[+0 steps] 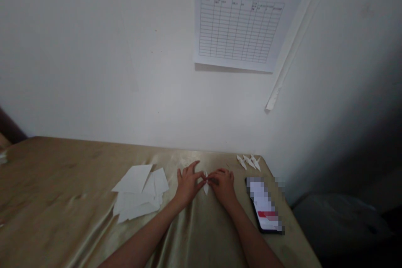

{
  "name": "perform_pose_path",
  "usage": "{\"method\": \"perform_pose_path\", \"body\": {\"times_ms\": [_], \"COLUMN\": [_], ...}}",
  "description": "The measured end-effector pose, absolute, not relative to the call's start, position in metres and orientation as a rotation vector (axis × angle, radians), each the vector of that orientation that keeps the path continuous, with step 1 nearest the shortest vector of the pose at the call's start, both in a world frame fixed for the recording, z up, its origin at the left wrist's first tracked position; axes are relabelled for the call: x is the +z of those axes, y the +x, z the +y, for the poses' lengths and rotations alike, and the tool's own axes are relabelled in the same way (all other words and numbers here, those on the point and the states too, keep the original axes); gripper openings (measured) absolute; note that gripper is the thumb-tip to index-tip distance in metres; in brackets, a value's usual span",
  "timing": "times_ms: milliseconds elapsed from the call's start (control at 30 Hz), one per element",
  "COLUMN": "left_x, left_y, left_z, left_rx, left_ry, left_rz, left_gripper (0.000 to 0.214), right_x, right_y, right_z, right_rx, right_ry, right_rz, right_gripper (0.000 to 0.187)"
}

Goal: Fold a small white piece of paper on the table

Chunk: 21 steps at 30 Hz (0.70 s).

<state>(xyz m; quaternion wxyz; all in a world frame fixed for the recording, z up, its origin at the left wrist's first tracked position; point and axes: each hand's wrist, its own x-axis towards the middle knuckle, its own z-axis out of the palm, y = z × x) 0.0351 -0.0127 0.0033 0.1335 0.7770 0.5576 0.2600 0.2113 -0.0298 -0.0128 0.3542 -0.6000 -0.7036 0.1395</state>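
Between my two hands is a small, narrow piece of folded white paper [205, 189], pointed at its near end. My left hand [188, 182] pinches its middle from the left with thumb and index finger, the other fingers spread. From the right, my right hand [223, 183] pinches the same folded paper, its fingers curled. The fingertips of both hands meet over it and hide its centre. Left of my hands lies a loose pile of white paper sheets [138, 201]. At the far right, three small folded paper pieces [248, 162] sit in a row.
A phone [265, 207] with a lit, blurred-out screen lies at the right edge of the table. Wrinkled golden-tan cloth [78, 184] covers the tabletop. Behind it rises a white wall [94, 71] with a printed table sheet [241, 29] stuck on it.
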Motion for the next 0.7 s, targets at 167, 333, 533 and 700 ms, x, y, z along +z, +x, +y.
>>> {"method": "perform_pose_path", "body": {"times_ms": [167,333,533,700], "left_x": [0.000,0.002,0.012,0.015], "left_y": [0.033,0.033,0.035,0.037], "left_z": [-0.011,-0.011,-0.015,-0.018], "left_rx": [0.776,0.761,0.686,0.641], "left_ry": [2.253,2.256,2.329,2.332], "left_rz": [1.573,1.582,1.559,1.552], "left_gripper": [0.009,0.007,0.007,0.018], "right_x": [-0.012,-0.014,-0.014,-0.016], "right_y": [0.213,0.214,0.215,0.215], "right_z": [-0.028,-0.024,-0.021,-0.021], "right_rx": [0.345,0.367,0.425,0.437], "right_ry": [-1.531,-1.527,-1.547,-1.545], "right_rz": [-1.813,-1.815,-1.804,-1.797], "right_gripper": [0.019,0.018,0.020,0.020]}}
